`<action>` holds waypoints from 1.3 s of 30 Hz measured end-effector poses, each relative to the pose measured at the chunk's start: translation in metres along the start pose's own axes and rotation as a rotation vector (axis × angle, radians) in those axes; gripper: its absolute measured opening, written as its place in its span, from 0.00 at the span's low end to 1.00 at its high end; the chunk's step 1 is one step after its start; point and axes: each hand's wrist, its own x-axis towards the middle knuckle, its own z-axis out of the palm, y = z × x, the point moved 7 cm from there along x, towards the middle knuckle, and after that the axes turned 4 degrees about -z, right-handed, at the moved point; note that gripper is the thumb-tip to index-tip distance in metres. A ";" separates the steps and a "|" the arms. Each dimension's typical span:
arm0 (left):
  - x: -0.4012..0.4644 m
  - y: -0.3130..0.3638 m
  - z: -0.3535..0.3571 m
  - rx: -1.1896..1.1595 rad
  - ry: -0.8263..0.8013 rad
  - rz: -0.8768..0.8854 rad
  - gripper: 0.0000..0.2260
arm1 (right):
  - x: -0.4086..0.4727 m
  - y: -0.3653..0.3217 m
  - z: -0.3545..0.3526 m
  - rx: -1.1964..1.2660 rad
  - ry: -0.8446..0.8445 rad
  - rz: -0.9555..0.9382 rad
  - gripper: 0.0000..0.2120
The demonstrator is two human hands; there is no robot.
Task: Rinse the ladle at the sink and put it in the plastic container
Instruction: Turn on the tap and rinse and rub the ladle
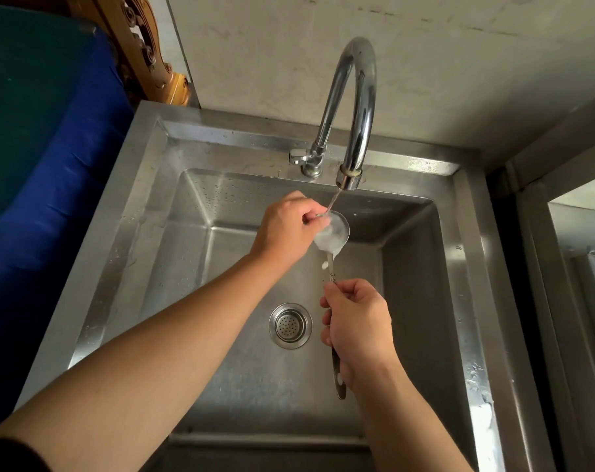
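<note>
Steel ladle (333, 233) under running faucet (349, 107): right hand (357, 328) grips handle, left hand (286, 226) rubs bowl.

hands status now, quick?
Left hand: closed on the ladle bowl, under the tap stream.
Right hand: closed, holding the ladle handle.

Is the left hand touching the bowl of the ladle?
Touching. The head view shows the left hand with its fingers on the rim of the ladle.

Head camera looks steeply down, close over the sink (473, 301).
</note>
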 end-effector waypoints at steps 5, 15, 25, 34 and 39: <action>0.000 -0.001 -0.001 -0.030 -0.024 0.011 0.04 | 0.000 0.000 0.000 0.050 -0.005 0.022 0.04; -0.012 -0.011 0.006 -0.114 -0.073 -0.050 0.18 | 0.002 -0.007 -0.003 0.018 -0.025 -0.013 0.04; -0.012 -0.012 -0.002 -0.009 0.064 -0.056 0.25 | -0.004 -0.005 0.006 -0.060 -0.079 0.016 0.05; -0.007 -0.003 -0.016 -0.016 0.164 0.008 0.13 | -0.007 -0.009 0.012 0.075 -0.148 0.120 0.05; -0.009 -0.001 -0.009 0.001 0.046 0.071 0.05 | -0.001 -0.013 0.010 0.245 -0.163 0.219 0.06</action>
